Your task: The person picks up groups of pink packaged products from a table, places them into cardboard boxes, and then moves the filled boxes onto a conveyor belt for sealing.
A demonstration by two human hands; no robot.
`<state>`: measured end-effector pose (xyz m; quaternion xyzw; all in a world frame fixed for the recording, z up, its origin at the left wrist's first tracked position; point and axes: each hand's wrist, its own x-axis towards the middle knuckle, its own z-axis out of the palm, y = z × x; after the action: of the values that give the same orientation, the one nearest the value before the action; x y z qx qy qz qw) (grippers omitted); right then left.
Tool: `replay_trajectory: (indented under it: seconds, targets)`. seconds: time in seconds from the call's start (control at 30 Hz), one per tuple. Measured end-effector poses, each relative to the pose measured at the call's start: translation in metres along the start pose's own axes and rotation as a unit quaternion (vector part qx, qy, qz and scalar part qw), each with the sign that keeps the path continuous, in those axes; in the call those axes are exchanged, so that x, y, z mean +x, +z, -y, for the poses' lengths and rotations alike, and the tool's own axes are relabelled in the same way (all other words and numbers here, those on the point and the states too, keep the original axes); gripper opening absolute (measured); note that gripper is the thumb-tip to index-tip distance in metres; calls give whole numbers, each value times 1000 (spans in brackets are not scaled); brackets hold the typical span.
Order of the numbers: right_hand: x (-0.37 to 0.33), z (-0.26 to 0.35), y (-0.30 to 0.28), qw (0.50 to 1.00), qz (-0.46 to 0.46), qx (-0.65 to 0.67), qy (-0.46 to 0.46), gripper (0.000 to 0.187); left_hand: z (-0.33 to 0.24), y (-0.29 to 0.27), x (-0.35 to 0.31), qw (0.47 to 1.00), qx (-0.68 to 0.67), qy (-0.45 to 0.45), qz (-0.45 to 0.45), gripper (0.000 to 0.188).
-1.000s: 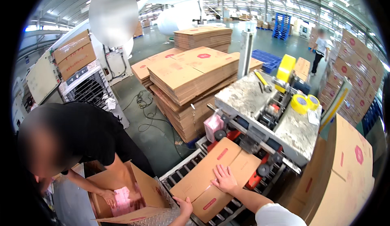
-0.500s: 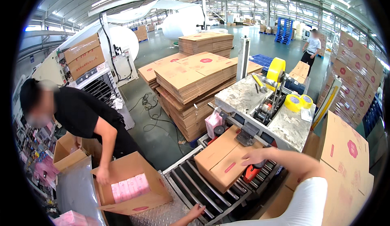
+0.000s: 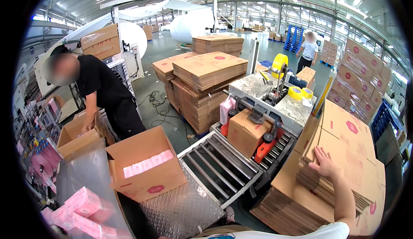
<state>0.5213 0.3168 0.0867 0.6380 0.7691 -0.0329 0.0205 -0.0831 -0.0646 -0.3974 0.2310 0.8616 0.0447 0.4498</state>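
Observation:
My right hand (image 3: 323,162) lies on the stack of flattened cartons (image 3: 344,140) at the right, its fingers stretched over the near edge of the upper sheets. Those fingers are apart and grip nothing that I can see. No part of my left hand shows. A closed carton (image 3: 249,131) sits in the taping machine (image 3: 275,103), between its red side belts and under the metal head. Left of centre stands an open carton (image 3: 157,174) with its flaps up and a row of pink packs (image 3: 148,163) inside.
A roller conveyor (image 3: 217,166) leads to the machine, beside a checkered metal plate (image 3: 183,209). Pink packages (image 3: 86,209) lie on the left table. A co-worker in black (image 3: 103,84) reaches into another carton (image 3: 79,131). Stacked flat cartons (image 3: 211,69) stand behind; another person (image 3: 308,52) stands farther back.
The closed carton has moved deeper into the taping machine. My right hand has left it for the flat cartons. My left hand has gone out of view. The co-worker's arm has moved to another carton.

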Motion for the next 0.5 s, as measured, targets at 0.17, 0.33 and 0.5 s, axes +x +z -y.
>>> replay_trajectory:
  seconds: [0.17,0.33,0.5]
  targets:
    - [-42,3,4,997,-14,-69,13,76,45,34,6,997,-11,57,-46,50]
    - [-58,-9,4,985,-115,-130,-22,47,-21,77,-61,981,-51,180,57,51]
    - [-40,5,4,974,-171,-147,-11,34,35,73,-76,981,-64,168,70,52]
